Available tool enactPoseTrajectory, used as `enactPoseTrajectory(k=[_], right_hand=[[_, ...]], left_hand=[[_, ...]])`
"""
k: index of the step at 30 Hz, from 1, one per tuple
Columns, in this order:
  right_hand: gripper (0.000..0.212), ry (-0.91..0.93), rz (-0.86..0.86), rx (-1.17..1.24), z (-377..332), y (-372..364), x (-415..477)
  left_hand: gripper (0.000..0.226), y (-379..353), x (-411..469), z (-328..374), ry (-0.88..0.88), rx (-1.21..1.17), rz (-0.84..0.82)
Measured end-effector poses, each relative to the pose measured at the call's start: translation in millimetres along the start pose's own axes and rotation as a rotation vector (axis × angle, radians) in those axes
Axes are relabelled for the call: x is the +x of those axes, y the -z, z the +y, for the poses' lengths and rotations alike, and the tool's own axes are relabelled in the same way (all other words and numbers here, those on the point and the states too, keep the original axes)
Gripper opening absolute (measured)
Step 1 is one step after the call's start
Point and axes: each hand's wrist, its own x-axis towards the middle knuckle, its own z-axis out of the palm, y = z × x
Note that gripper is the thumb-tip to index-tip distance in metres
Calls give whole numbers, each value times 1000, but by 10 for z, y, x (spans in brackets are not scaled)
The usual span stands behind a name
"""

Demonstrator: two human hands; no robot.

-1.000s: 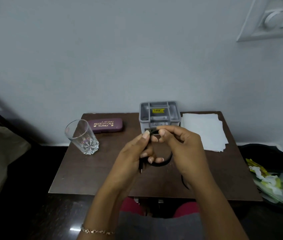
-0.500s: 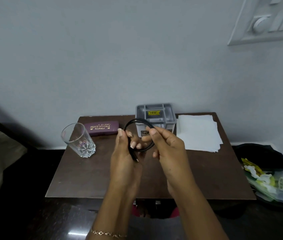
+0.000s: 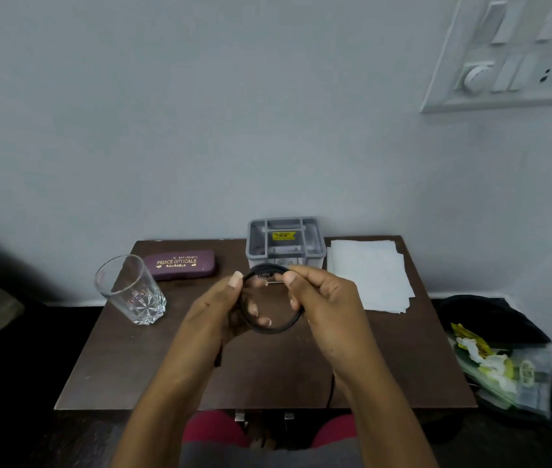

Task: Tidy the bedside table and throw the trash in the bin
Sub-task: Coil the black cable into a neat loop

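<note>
Above table [image 3: 132, 366] centre, left grip [image 3: 213, 309] and right grip [image 3: 325, 302] pinch the coiled cable [image 3: 269, 329] at 10 and 2 o'clock; it seems light and springy, best held across the loops.

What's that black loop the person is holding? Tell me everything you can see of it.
A thin black cable, rubbery-looking, wound into a round coil. It is held in the air above the brown table: the left hand grips its left side, the right hand pinches its upper right. A loose strand hangs down below the right wrist.
</note>
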Motion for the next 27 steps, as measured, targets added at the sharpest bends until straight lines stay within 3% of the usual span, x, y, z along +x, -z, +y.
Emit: enactPoseTrajectory(k=[4, 8, 14, 21, 24, 27], right_hand=[[15, 43, -45, -113, 3, 3, -31], [14, 81, 3, -146, 7, -80, -45], [15, 87, 76, -50, 7, -163, -35], [19, -150, 2, 318, 17, -145, -60], [21, -158, -87, 285, 14, -170, -67], [16, -116, -127, 102, 23, -108, -48]], left_hand=[[27, -13, 5, -14, -146, 169, 10], [37, -64, 36, -15, -164, 263, 56], [34, -248, 99, 65, -11, -207, 125], [29, -319, 147, 69, 117, -642, 140], [29, -268, 112, 73, 125, -765, 153], [26, -153, 79, 100, 141, -781, 117]])
